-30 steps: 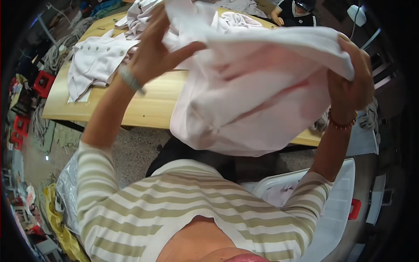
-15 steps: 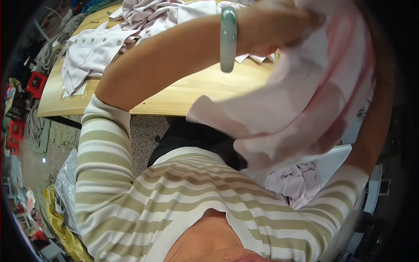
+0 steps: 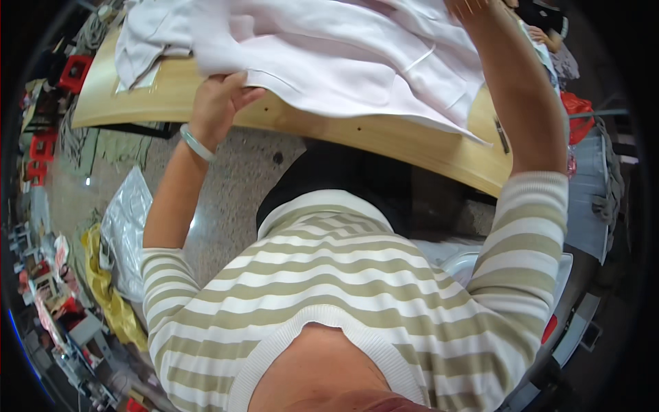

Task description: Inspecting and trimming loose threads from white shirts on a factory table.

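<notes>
Head view: The pale pink garment (image 3: 329,79) is lying on the worktop (image 3: 178,86), mainly between the hands, its visible length running left to right. The left hand (image 3: 223,103) is pinching its near left edge, closer to the near hem. The right hand (image 3: 470,7) is sitting far right, cropped; its grip cannot be told. The white tub (image 3: 564,269) is standing bodyward of the right hand, contents mostly hidden.

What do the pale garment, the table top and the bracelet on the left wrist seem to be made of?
Garment: soft matte fabric; it drapes in folds. Table top: probably wood or wood-look board, smooth; yellowish surface. Bracelet: perhaps polished stone, glass or plastic; glossy pale-green ring.
</notes>
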The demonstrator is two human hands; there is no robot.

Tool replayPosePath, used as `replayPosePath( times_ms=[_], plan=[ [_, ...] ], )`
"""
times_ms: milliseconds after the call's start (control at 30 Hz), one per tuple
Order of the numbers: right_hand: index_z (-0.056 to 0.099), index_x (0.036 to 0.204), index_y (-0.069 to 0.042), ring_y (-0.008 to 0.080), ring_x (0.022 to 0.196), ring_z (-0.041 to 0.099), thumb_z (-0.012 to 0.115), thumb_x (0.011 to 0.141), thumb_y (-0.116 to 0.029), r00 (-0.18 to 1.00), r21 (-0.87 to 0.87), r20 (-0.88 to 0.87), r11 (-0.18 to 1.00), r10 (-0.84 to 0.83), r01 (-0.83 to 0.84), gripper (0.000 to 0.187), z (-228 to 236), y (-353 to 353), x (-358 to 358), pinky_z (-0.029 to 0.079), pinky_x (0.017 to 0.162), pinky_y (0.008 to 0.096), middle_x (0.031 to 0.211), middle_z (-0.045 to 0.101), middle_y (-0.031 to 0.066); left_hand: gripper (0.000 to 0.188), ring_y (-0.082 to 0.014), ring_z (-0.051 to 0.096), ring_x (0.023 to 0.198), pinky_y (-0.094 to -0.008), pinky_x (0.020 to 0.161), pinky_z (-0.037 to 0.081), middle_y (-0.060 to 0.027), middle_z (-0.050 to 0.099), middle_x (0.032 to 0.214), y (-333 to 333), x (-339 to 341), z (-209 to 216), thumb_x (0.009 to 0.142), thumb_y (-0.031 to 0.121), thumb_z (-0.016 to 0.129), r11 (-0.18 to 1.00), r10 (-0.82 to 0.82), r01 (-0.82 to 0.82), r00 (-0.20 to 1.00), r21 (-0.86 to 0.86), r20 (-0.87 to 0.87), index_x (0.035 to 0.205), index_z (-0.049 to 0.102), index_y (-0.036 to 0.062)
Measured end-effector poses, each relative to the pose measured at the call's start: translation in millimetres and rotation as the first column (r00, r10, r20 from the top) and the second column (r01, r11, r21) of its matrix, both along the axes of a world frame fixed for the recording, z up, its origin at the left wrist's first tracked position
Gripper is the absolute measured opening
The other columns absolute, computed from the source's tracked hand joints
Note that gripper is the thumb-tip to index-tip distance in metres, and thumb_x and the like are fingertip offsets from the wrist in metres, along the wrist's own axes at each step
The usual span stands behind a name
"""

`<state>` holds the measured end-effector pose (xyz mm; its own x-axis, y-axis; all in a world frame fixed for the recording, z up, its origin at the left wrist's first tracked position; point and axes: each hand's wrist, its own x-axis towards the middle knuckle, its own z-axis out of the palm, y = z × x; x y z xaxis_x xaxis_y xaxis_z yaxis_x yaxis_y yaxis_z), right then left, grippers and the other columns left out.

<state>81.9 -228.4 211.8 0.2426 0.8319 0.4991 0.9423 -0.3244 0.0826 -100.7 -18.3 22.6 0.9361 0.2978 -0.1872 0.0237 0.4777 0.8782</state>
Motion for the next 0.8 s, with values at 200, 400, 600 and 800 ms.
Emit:
replayPosePath(
  times_ms=[200,400,600,800],
  plan=[
    [0.062,0.118,-0.010,0.0237,0.083,0.062,0.073,0.081,-0.019,0.769,-0.226,-0.603,0.970,-0.214,0.093,0.039,-167,-154,-45,0.051,0.078,0.0348,0.099,0.063,0.0075,0.052,-0.0272,0.058,0.115,-0.0356,0.091,0.051,-0.0148,0.056,0.130,-7,-38,-51,0.083,-0.003,0.064,0.167,-0.157,-0.205,0.960,0.964,0.232,0.132,0.050,0.0049],
    [0.054,0.130,-0.013,0.0305,0.118,0.050,0.077,0.069,-0.018,0.806,-0.376,-0.476,0.910,-0.352,0.175,0.066,-195,-225,-115,0.041,0.098,0.0397,0.131,0.052,0.0103,0.042,-0.0243,0.051,0.123,-0.0439,0.109,0.030,-0.0080,0.056,0.131,7,9,-67,0.083,0.002,0.056,-0.469,-0.491,-0.257,0.871,0.845,-0.008,0.124,0.057,0.0120],
    [0.051,0.134,-0.014,0.0292,0.129,0.043,0.071,0.071,-0.006,0.824,-0.391,-0.399,0.888,-0.401,0.243,0.067,-213,-247,-133,0.036,0.106,0.0407,0.141,0.045,0.0093,0.042,-0.0239,0.054,0.120,-0.0434,0.108,0.033,-0.0060,0.059,0.128,26,37,-68,0.082,-0.001,0.055,-0.452,-0.523,-0.249,0.852,0.857,-0.028,0.122,0.058,0.0100],
    [0.064,0.117,-0.003,0.0258,0.105,0.063,0.058,0.081,0.009,0.778,-0.027,-0.572,0.954,-0.260,0.299,0.039,-225,-275,-125,0.049,0.093,0.0327,0.109,0.068,0.0104,0.026,-0.0257,0.059,0.111,-0.0408,0.101,0.041,-0.0079,0.065,0.114,52,48,-67,0.087,0.004,0.058,-0.236,-0.544,-0.224,0.837,0.946,0.063,0.112,0.064,0.0090]
  ],
)
